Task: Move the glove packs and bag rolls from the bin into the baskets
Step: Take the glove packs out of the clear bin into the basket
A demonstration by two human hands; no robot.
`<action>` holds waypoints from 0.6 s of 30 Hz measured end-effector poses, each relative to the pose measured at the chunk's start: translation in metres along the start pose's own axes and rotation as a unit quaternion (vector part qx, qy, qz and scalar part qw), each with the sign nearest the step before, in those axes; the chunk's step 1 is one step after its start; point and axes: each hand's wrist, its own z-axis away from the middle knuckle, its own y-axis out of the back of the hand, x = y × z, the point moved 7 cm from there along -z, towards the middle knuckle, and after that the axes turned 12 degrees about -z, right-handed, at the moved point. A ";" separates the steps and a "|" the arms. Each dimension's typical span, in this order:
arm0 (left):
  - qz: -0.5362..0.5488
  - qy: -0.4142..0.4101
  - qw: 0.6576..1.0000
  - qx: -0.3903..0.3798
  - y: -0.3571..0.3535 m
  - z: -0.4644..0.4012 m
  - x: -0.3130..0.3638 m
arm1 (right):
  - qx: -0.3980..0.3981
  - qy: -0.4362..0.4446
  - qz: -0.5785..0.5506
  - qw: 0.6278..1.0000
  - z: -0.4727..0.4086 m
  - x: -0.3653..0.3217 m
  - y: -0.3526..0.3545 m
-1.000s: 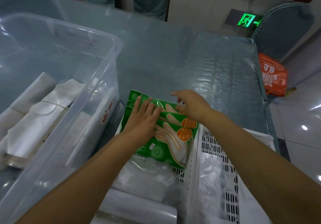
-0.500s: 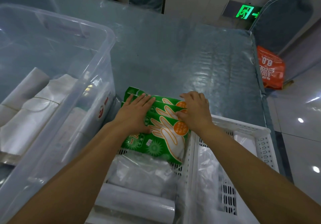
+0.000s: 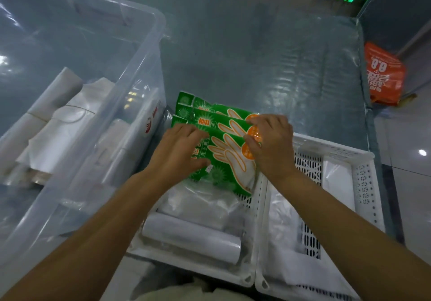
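Note:
A fanned stack of green glove packs (image 3: 224, 135) with orange hand drawings lies at the far end of the left white basket (image 3: 253, 235). My left hand (image 3: 179, 153) grips the stack's left side. My right hand (image 3: 271, 144) pinches the right edges of the packs. Below the packs in the same basket lie clear plastic packs (image 3: 198, 205) and a white bag roll (image 3: 191, 240). The clear bin (image 3: 140, 72) on the left holds several white bag rolls (image 3: 58, 125).
A second white basket (image 3: 363, 184) with clear and white packs stands to the right, touching the first. The grey-blue plastic-covered table top (image 3: 268, 55) stretches behind. An orange bag (image 3: 382, 74) hangs past the table's right edge.
The view has shifted slightly. Both hands have stayed on the glove packs, with the right hand now curled over their right edge and the left hand's fingers bent onto the front pack.

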 end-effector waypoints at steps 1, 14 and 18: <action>0.027 -0.011 0.999 -0.020 0.000 0.016 0.004 | -0.025 -0.008 -0.042 0.999 0.012 -0.006 -0.003; -0.037 -0.051 0.958 -0.278 -0.052 0.082 0.021 | -0.388 -0.041 0.012 0.921 0.133 -0.044 -0.081; -0.040 -0.079 0.960 -0.267 -0.051 0.085 0.023 | -0.393 -0.045 0.036 0.918 0.135 -0.050 -0.085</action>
